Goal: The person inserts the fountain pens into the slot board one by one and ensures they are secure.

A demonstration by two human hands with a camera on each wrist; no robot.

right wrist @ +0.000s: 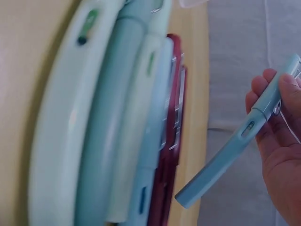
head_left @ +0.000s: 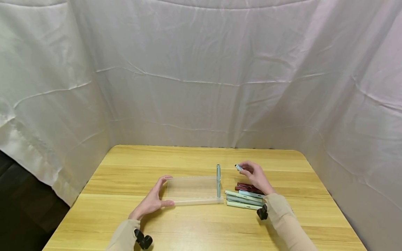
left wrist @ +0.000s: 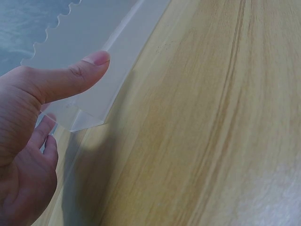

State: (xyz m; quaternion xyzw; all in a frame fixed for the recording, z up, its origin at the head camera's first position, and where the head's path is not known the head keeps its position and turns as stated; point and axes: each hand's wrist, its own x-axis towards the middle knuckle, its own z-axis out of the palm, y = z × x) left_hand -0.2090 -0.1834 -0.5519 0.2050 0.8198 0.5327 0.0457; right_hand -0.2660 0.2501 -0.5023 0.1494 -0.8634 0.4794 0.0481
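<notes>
A clear plastic pen rack (head_left: pixel 191 189) with scalloped edges lies on the table, and my left hand (head_left: pixel 150 201) grips its left end, thumb at the front wall (left wrist: pixel 94 96) and fingers toward the back. One blue-grey pen (head_left: pixel 218 184) rests across the rack's right end. Above the table, to the right of the rack, my right hand (head_left: pixel 257 177) pinches a light blue pen (right wrist: pixel 225 157) near its clip end. Below that hand lie several capped pens side by side: pale green (right wrist: pixel 61 127), blue-green (right wrist: pixel 110 108), light blue (right wrist: pixel 150 141) and dark red (right wrist: pixel 162 193).
The wooden table (head_left: pixel 194 230) has rounded far corners. Pale curtains (head_left: pixel 194 104) hang behind it and along both sides. Something black (head_left: pixel 25 198) stands past the table's left edge. Small black devices (head_left: pixel 142 240) are strapped at both wrists.
</notes>
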